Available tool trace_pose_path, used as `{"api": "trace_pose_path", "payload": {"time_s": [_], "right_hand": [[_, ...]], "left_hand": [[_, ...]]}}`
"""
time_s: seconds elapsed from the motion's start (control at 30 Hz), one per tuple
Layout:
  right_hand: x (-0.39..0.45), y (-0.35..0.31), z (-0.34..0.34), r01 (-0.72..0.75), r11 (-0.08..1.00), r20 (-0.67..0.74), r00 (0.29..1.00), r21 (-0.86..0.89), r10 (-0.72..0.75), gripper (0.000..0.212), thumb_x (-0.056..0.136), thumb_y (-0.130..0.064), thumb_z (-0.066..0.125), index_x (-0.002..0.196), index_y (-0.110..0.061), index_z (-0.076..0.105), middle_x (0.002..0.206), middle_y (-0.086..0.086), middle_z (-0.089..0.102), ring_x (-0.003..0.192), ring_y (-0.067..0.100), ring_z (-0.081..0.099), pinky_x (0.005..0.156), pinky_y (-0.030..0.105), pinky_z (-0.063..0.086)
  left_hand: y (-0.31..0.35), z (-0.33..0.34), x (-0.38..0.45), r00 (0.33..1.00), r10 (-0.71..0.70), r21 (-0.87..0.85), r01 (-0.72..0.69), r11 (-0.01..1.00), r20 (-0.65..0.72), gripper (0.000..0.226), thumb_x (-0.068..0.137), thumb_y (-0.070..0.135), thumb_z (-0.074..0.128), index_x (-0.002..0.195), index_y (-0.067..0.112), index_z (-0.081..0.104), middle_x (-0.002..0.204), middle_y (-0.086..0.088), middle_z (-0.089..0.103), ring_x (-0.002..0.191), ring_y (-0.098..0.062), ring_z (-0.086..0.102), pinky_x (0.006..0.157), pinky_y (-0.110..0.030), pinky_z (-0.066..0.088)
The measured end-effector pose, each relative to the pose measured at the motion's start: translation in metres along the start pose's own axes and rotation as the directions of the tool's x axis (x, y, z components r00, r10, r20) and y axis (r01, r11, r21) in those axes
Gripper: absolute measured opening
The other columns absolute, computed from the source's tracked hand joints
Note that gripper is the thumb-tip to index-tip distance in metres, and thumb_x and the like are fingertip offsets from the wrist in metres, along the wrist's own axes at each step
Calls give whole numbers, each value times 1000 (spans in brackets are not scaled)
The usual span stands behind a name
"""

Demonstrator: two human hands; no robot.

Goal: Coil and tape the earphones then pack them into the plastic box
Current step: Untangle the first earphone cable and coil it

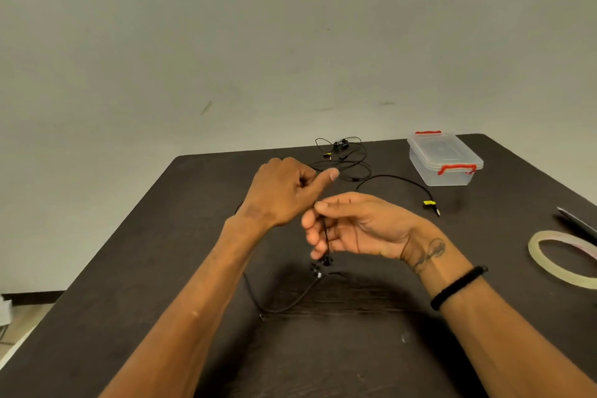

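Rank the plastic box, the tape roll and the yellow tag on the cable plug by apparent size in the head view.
1-2. Plastic box and tape roll: look alike; the roll is nearer and cut off by the edge.
3. Yellow tag: smallest.

On the tabletop (pixel 129 268), a loose pair of earphones (pixel 344 155) lies at the far edge, near the middle. To its right, at the far right corner, stands the plastic box (pixel 444 158) with its lid on. Between them and nearer, a cable end with its plug (pixel 431 203) lies in front of the box. A roll of tape (pixel 562 257) rests at the right edge, nearer still. Both hands (pixel 349 226) hover above the middle of the tabletop, the left one behind and left of the right, with a second cable (pixel 281 304) trailing from them down onto the surface in front.
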State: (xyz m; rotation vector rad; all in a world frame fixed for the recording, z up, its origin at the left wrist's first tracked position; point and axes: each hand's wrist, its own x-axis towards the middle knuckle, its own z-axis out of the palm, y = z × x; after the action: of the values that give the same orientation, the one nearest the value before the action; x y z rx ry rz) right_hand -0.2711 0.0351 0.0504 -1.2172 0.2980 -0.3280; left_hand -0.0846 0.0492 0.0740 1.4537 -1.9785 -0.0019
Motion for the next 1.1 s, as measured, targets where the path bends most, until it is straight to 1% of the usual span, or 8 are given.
{"api": "trace_pose_path", "payload": {"time_s": [0.2,0.3,0.4,0.5,0.63,0.83,1.0,1.1], "right_hand": [[11,3,8,-14,903,26,1000,429,3,30,100,-19,36,76,-13,52,56,-5,34,51,8,19,47,21,24],[13,1,8,197,827,-175,977,527,-122,28,94,-16,39,67,-16,47,53,-8,20,47,9,11,40,22,18],[11,-7,3,495,631,-412,864,597,-289,30,102,-15,41,78,-12,58,53,-7,31,44,8,19,42,21,23],[7,-16,-5,668,548,-596,728,504,-339,30,108,-16,42,94,-8,67,60,-5,40,43,6,27,43,20,26],[12,-6,-16,734,587,-730,601,343,-326,29,111,-19,39,105,-7,65,61,-3,42,45,7,28,44,21,29],[14,1,-22,571,794,-752,425,-210,-504,39,113,-30,35,106,-8,67,65,1,50,49,8,30,53,26,26],[18,10,-13,283,893,-640,623,-351,-449,72,98,-70,27,102,-12,70,67,3,56,56,11,34,58,29,31],[20,15,-1,198,900,-506,770,-388,-387,86,96,-76,21,95,-4,67,79,16,53,64,17,38,60,30,33]], "left_hand": [[2,18,-12,963,-254,-144,239,960,-94,79,108,60,35,49,9,43,44,-3,52,47,-25,52,59,-41,46],[6,37,-23,919,-388,-184,370,911,-74,75,107,61,29,50,15,42,53,-6,55,64,-36,60,67,-45,49],[10,54,-37,930,-368,-140,363,921,-10,67,108,61,25,60,21,50,67,-8,67,75,-39,66,75,-51,54],[19,63,-47,966,-240,-76,247,966,93,49,111,51,28,73,27,48,69,2,63,69,-30,64,72,-51,55],[37,71,-56,989,-55,27,52,998,134,37,111,45,30,81,27,41,73,-3,63,66,-32,60,67,-47,52],[26,64,-52,995,-10,58,5,998,95,47,107,53,36,69,25,40,61,3,56,60,-30,57,65,-45,53],[16,46,-44,988,-3,56,12,998,-157,57,105,55,48,58,25,34,44,4,34,46,-22,35,50,-38,42],[13,37,-42,960,13,60,4,998,-280,47,107,48,51,64,29,53,44,8,32,43,-17,35,47,-31,34]]}}
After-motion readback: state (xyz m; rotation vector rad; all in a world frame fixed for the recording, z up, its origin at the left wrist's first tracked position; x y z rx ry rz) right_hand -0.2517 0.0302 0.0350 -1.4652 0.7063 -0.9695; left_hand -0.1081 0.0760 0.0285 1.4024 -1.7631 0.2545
